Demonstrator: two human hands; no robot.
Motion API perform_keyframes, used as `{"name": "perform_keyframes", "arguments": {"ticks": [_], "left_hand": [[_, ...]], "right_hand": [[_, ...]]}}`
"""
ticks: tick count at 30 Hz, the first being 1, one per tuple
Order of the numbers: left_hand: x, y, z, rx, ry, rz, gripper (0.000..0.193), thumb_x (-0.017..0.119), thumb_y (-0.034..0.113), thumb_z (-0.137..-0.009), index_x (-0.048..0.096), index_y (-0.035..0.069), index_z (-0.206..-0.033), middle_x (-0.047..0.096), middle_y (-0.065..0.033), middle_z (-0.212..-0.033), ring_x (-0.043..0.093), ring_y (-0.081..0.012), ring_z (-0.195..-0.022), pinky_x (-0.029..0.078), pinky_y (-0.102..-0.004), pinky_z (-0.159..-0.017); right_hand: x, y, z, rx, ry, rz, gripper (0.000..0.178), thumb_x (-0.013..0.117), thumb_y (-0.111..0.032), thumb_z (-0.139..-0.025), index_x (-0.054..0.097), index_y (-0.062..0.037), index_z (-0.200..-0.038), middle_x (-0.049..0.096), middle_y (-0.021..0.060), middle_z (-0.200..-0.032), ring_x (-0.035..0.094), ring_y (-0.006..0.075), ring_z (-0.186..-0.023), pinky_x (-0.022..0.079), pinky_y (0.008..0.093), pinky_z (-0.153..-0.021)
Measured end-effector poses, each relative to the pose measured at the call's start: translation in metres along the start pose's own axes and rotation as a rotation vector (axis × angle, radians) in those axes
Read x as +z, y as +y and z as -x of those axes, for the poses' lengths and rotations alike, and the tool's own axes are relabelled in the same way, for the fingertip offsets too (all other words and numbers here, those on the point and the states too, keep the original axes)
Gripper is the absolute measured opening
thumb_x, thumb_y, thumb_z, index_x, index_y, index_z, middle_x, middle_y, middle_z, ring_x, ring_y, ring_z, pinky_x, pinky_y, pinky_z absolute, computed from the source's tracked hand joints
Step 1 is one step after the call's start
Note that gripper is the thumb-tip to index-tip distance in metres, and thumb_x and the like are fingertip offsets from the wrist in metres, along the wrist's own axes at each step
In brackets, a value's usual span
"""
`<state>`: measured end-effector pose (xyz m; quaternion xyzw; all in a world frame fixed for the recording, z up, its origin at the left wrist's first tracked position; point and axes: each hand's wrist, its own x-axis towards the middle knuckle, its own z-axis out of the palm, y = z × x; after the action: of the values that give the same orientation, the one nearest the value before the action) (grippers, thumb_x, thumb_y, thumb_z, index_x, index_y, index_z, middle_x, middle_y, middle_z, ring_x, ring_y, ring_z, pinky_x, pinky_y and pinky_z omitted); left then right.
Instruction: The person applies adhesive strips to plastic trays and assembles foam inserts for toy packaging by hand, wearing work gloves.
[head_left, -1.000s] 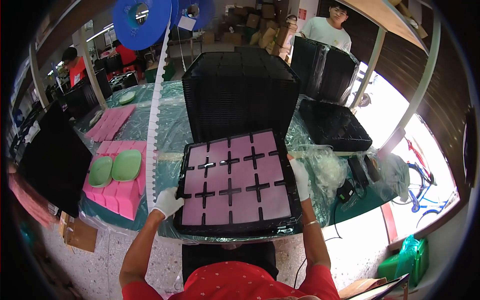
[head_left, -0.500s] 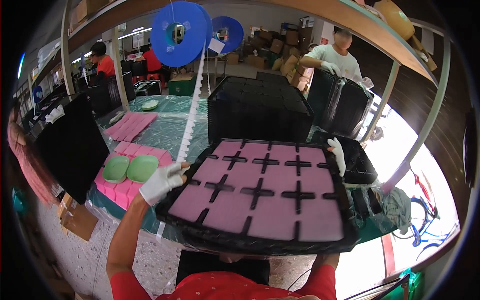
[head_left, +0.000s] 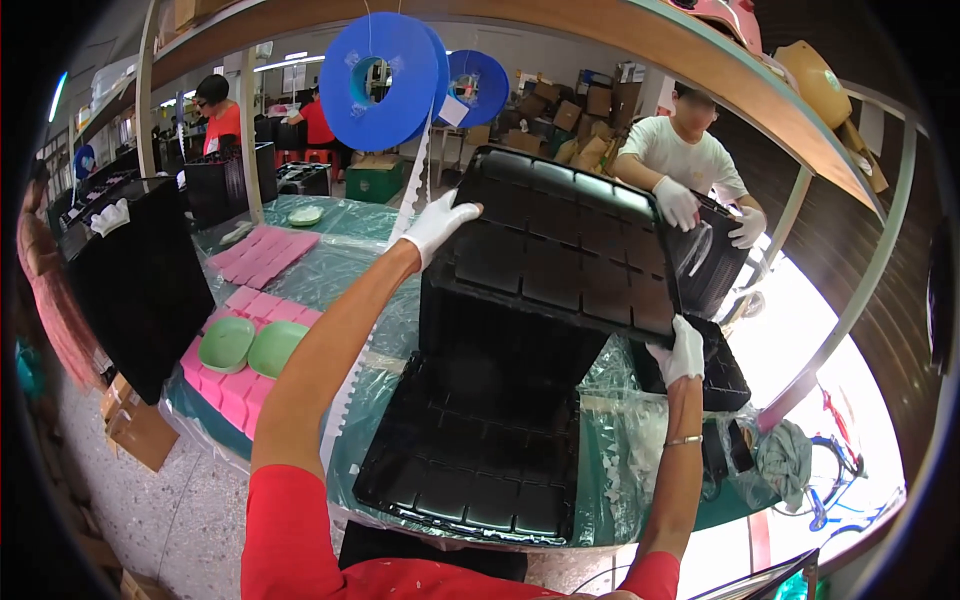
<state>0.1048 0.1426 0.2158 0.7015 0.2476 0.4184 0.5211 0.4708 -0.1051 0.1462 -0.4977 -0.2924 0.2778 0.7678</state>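
Note:
Both my hands hold up a black tray point(head_left: 575, 245) divided into a grid of shallow compartments. It is tilted above the tall stack of black trays point(head_left: 500, 330). My left hand point(head_left: 440, 226), in a white glove, grips its left edge. Its near right corner is in my right hand point(head_left: 682, 352), also gloved. The raised surface looks dark; whether anything lies in its compartments I cannot tell. Another black gridded tray point(head_left: 470, 455) lies on the table in front of me, below my arms.
Pink foam-like blocks point(head_left: 240, 305) with two green dishes point(head_left: 228, 345) lie left. Blue reels point(head_left: 385, 85) hang above, trailing a notched white strip point(head_left: 345, 405). A black tray point(head_left: 725, 375) sits right. A co-worker point(head_left: 690, 150) handles black trays across the table. An overhead shelf point(head_left: 620, 45) spans the top.
My hands have moved up and away from me, to the stack. The tray with pink pads seen before me no longer shows its pink face; a black tray now shows on the table there.

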Motion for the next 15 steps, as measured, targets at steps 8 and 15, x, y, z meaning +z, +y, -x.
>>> {"name": "perform_keyframes", "arguments": {"ticks": [8,15], "left_hand": [[-0.019,-0.008,-0.007,-0.037,0.267,0.265,0.050,0.063,0.035,-0.089,0.062,-0.001,-0.123,0.062,-0.0107,-0.124,0.055,-0.0190,-0.114,0.039,-0.0312,-0.099],[-0.021,-0.041,0.014,0.206,0.231,-0.301,0.068,0.065,0.042,-0.087,0.047,-0.001,-0.137,0.046,-0.0199,-0.143,0.042,-0.0303,-0.135,0.031,-0.0362,-0.112]], "right_hand": [[0.071,-0.028,-0.068,0.106,0.019,-0.057,0.020,0.046,-0.004,-0.088,0.054,0.0080,-0.102,0.059,0.0228,-0.107,0.062,0.0410,-0.096,0.057,0.0569,-0.077],[0.110,-0.034,-0.083,0.100,0.125,0.173,0.024,0.045,-0.001,-0.086,0.049,0.0107,-0.106,0.055,0.0201,-0.094,0.065,0.0420,-0.087,0.060,0.0477,-0.064]]}}
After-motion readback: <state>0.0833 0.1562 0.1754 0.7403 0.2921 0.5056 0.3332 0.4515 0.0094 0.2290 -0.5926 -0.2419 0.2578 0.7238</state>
